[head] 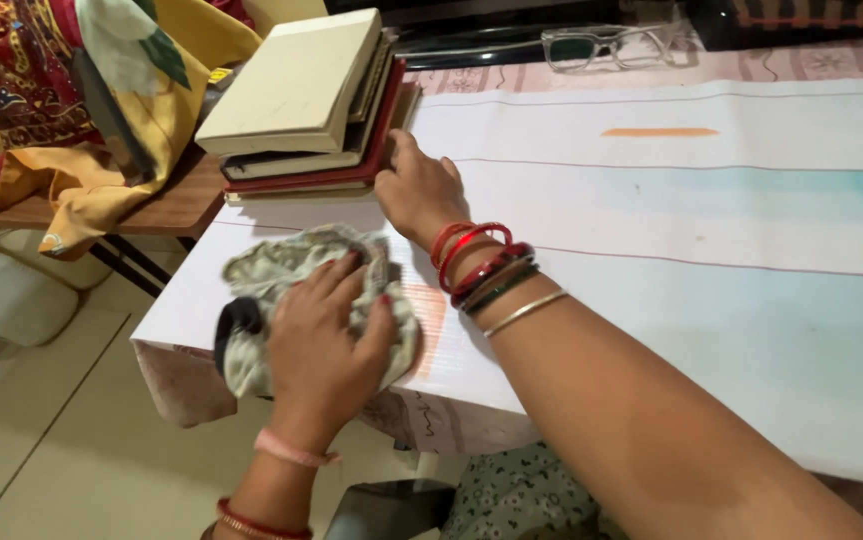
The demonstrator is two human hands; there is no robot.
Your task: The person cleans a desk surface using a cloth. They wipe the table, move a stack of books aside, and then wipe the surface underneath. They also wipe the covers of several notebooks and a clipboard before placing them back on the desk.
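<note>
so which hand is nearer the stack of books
Right. The right hand rests at the stack of books, against its lower edge; the left hand lies nearer the table corner, pressing a crumpled cloth.

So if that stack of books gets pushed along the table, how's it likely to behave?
The stack of books would probably feel heavy: several thick volumes are piled up. It may shear instead of sliding as one, since the books are unevenly aligned and the top one sits askew. The right hand rests against its lower edge, so a low push there might shift the bottom books first on the smooth table cover.
</note>
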